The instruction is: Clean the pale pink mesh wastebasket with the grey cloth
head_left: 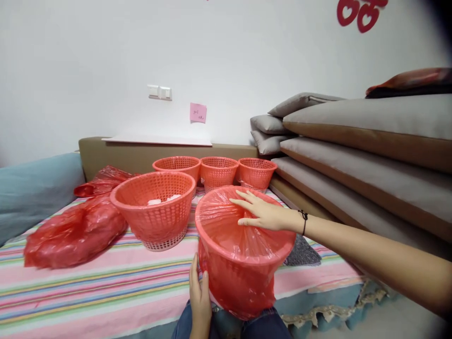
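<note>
A red plastic basket (pixel 243 282) stands near my lap with a thin red plastic bag (pixel 222 212) stretched across its mouth and down around its sides. Over the bag's top lies my right hand (pixel 259 209), fingers spread, palm down. Against the basket's lower left side rests my left hand (pixel 200 294), fingers stretched out and gripping nothing. To the left stands another red basket (pixel 151 221), uncovered, with a few white pieces (pixel 164 199) inside. What the covered basket contains is hidden.
Behind stand three more red baskets (pixel 219 170) in a row. A filled red plastic bag (pixel 81 230) slumps at the left on the striped cloth (pixel 106 292). Stacked grey cushions (pixel 370 155) rise at the right, and a dark grey cloth (pixel 302 252) lies beside the near basket.
</note>
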Demonstrator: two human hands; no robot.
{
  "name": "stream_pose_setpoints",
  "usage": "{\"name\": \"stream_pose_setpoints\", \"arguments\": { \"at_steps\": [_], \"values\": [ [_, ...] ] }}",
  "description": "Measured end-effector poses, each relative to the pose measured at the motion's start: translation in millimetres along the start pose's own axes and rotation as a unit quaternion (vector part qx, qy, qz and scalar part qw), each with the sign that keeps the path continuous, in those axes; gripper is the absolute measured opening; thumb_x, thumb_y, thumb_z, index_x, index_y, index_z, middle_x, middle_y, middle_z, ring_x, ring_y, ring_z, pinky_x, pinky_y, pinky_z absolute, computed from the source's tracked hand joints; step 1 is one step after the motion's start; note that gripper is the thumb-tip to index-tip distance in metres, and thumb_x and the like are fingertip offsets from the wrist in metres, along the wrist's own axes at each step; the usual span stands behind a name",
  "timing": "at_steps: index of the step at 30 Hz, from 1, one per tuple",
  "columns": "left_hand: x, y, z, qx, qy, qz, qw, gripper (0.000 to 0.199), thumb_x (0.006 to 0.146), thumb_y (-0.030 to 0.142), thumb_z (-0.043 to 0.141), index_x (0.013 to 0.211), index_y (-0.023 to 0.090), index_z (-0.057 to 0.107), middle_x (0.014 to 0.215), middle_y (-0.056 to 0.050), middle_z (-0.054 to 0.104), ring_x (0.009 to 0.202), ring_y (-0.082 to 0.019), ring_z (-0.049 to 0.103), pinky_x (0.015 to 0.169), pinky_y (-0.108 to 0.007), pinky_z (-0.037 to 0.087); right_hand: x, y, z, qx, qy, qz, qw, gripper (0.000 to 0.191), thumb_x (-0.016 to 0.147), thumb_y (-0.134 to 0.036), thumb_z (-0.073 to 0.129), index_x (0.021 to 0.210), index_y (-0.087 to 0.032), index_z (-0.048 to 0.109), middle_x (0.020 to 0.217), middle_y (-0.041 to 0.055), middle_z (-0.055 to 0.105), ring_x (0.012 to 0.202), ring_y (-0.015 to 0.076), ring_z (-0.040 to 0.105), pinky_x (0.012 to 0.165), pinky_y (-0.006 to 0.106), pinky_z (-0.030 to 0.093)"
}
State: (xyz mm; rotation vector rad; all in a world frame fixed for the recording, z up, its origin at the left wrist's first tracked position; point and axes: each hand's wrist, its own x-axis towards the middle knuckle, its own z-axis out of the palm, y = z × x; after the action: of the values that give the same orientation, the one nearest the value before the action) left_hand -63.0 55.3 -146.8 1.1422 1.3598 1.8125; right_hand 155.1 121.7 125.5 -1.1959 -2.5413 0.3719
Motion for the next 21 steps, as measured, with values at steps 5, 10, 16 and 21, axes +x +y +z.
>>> {"name": "stream_pose_setpoints", "arguments": {
  "at_steps": [5, 10, 16, 21],
  "values": [
    [-4, 1, 2.1, 0.007, 0.006, 0.006, 1.000, 0.061, 0.093, 0.049, 0.044, 0.147, 0.020, 0.037, 0.155, -0.012, 0.037, 0.143, -0.027, 0.034, 0.118, -0.043, 0.029, 15, 1, 9, 0.012, -0.068, 0.011, 0.998, 0.094, 0.066, -0.065, 0.076, 0.148, -0.037, 0.038, 0.163, 0.0057, 0.014, 0.147, 0.0422, 0.012, 0.117, 0.059, 0.018],
    [-10, -1, 7.0, 0.005, 0.021, 0.022, 1.000, 0.061, 0.095, 0.048, 0.041, 0.147, 0.018, 0.037, 0.155, -0.013, 0.037, 0.143, -0.025, 0.035, 0.119, -0.039, 0.027, 24, 10, 30, 0.021, -0.154, 0.046, 0.987, 0.109, 0.059, -0.063, 0.079, 0.151, -0.035, 0.029, 0.163, 0.0131, 0.012, 0.144, 0.0435, 0.022, 0.112, 0.060, 0.027],
    [-10, 1, 3.9, -0.015, 0.027, -0.030, 0.999, 0.063, 0.093, 0.051, 0.041, 0.148, 0.019, 0.035, 0.157, -0.012, 0.035, 0.143, -0.024, 0.036, 0.117, -0.034, 0.031, 36, 50, 84, 0.048, -0.177, 0.039, 0.982, 0.113, 0.047, -0.059, 0.084, 0.146, -0.024, 0.043, 0.161, 0.0163, 0.018, 0.139, 0.0378, 0.037, 0.109, 0.045, 0.038],
    [-15, -2, 3.3, -0.016, 0.018, -0.029, 0.999, 0.065, 0.095, 0.047, 0.038, 0.152, 0.019, 0.027, 0.158, -0.013, 0.032, 0.145, -0.026, 0.032, 0.118, -0.041, 0.029, 35, 73, 143, 0.146, -0.045, 0.096, 0.984, 0.083, 0.022, -0.035, 0.086, 0.104, -0.021, 0.076, 0.138, 0.0156, 0.056, 0.102, 0.0303, 0.069, 0.082, 0.032, 0.054]
  ]
}}
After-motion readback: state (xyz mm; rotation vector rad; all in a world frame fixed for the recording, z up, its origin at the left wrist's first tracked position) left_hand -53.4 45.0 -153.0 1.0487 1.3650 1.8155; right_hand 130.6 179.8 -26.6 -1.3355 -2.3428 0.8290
